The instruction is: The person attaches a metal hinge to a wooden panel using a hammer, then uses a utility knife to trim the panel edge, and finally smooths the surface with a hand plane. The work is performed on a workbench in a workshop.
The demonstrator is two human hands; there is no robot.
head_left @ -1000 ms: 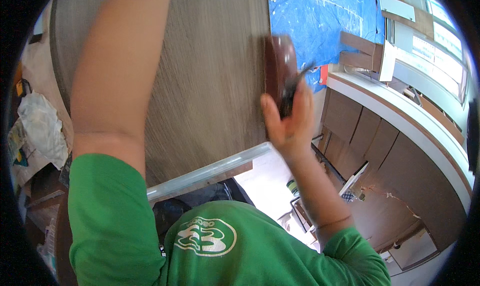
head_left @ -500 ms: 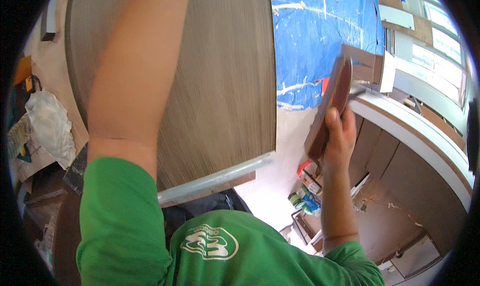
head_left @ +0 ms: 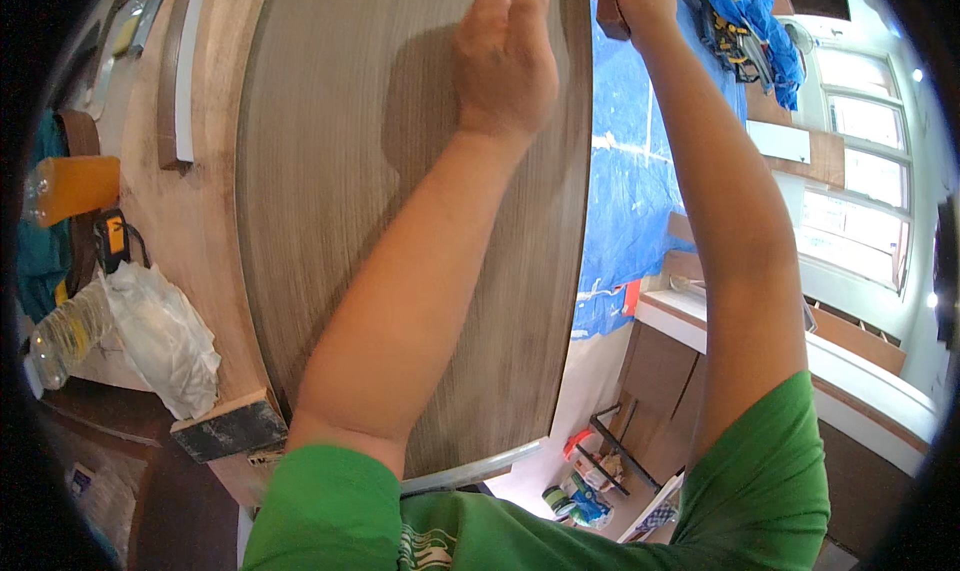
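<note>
A long wood-grain panel [head_left: 420, 261], grey-brown, lies lengthwise in front of me. Over its far half is my left hand [head_left: 507, 61], its fingers curled closed and its shadow falling on the grain. Whatever those fingers may hold is hidden. Beyond the panel's right edge, at the top of the picture, my right hand [head_left: 645, 6] grips a brown block [head_left: 612, 11]. Only the near end of this block shows; the rest runs out of the picture. A pale strip [head_left: 475, 471] runs along the panel's near edge.
Left of the panel, a wooden surface [head_left: 215, 241] bears a brown-and-white length of board [head_left: 182, 81], a tape measure [head_left: 115, 236], an orange block [head_left: 80, 188], a crumpled white bag [head_left: 165, 341] and a clear bottle [head_left: 65, 336]. Blue sheeting [head_left: 625, 191] covers the floor at right.
The view has shifted. My right hand has carried the brown block from the right side up to the far right of the panel. My left hand has come into view over the panel.
</note>
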